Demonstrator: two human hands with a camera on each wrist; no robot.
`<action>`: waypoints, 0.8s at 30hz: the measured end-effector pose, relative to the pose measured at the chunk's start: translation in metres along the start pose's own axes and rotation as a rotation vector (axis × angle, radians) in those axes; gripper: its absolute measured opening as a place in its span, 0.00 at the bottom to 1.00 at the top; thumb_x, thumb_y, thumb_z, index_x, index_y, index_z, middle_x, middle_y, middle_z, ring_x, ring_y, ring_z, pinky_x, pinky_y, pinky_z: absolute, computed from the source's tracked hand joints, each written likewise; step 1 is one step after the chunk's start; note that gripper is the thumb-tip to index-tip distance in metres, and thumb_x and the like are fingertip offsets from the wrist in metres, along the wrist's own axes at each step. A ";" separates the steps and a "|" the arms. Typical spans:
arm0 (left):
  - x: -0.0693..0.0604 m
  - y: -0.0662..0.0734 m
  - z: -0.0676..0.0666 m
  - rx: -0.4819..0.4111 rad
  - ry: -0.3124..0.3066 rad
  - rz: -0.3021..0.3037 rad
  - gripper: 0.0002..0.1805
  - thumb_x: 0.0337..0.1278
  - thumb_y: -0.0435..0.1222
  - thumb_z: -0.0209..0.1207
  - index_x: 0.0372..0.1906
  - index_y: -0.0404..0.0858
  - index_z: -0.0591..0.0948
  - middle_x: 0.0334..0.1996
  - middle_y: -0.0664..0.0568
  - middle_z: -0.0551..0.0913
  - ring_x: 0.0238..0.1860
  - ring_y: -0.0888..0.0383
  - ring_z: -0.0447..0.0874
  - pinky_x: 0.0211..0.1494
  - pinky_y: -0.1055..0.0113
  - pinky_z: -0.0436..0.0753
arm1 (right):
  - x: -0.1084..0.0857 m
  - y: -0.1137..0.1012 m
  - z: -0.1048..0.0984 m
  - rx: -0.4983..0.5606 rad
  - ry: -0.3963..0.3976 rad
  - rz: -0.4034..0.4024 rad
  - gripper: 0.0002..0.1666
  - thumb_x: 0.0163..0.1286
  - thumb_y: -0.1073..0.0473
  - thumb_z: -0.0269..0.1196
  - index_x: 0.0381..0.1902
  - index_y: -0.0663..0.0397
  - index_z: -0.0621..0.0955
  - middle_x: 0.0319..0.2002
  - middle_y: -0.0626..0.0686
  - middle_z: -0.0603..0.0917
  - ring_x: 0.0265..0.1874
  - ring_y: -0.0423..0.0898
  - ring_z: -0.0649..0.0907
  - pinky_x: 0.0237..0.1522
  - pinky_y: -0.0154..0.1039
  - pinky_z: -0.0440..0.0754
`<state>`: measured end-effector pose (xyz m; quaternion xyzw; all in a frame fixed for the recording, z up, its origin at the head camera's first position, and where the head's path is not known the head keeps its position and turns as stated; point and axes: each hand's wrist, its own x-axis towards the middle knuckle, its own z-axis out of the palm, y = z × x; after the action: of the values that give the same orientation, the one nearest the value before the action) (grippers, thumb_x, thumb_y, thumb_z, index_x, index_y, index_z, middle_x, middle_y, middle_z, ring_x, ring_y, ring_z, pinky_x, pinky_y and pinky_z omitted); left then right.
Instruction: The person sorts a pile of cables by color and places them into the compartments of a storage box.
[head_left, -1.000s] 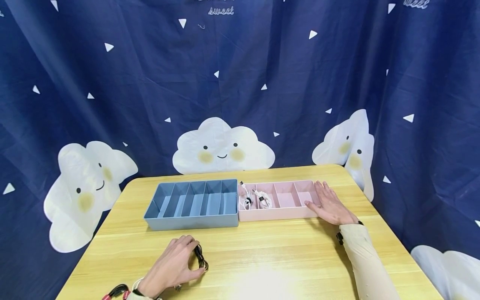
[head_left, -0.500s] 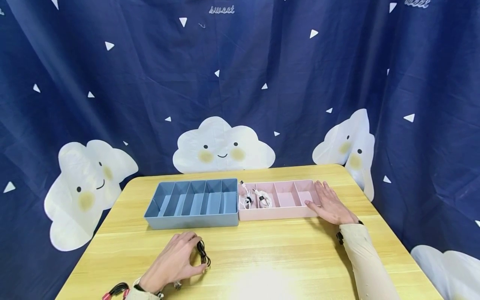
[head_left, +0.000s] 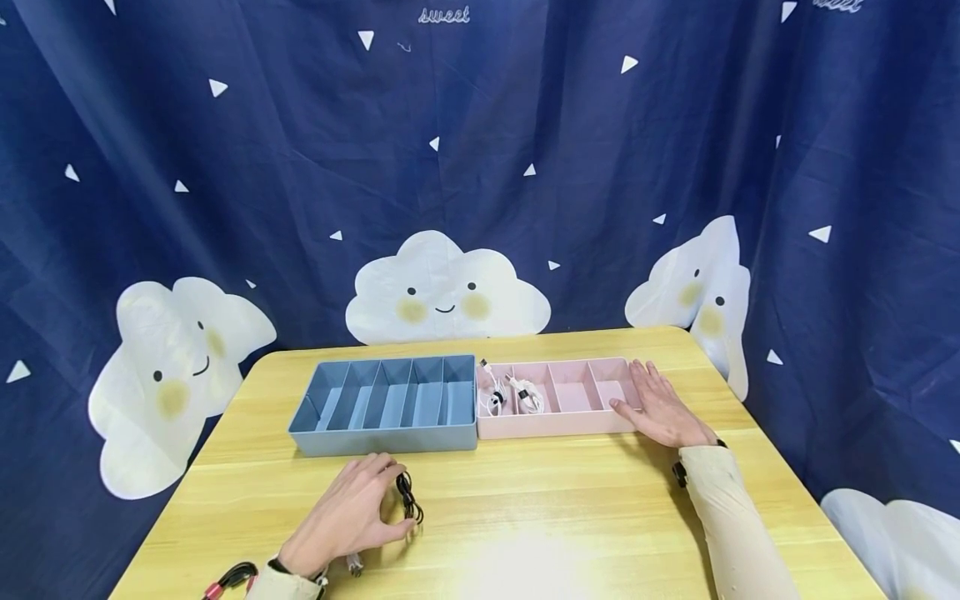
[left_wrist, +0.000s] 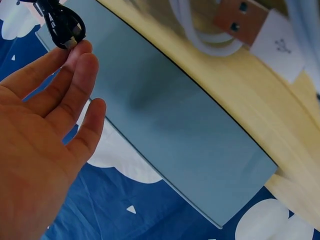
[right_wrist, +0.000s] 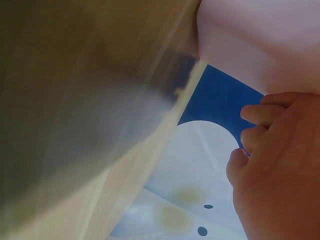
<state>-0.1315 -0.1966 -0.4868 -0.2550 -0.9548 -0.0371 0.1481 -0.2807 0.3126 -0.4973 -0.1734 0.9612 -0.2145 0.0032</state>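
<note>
Left fingers pinch black cable, right fingers touch pink tray

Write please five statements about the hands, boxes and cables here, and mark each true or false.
1. The left hand holds a black cable. True.
2. The right hand rests against the pink box. True.
3. The pink box stands left of the blue box. False: it stands right of the blue box.
4. Two white cables lie in the pink box, in separate compartments. True.
5. The cable with red parts lies inside the blue box. False: the cable with red parts lies on the table.
</note>
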 end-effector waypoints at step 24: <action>0.016 -0.002 -0.013 0.011 0.008 0.026 0.37 0.44 0.64 0.70 0.52 0.40 0.87 0.47 0.52 0.85 0.48 0.56 0.81 0.52 0.57 0.78 | 0.001 0.001 0.001 0.012 0.007 -0.002 0.56 0.77 0.36 0.51 0.80 0.74 0.48 0.81 0.74 0.47 0.81 0.73 0.44 0.80 0.68 0.43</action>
<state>-0.1427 -0.1925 -0.4696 -0.2662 -0.9510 -0.0312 0.1540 -0.2816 0.3125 -0.4980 -0.1739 0.9596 -0.2211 0.0006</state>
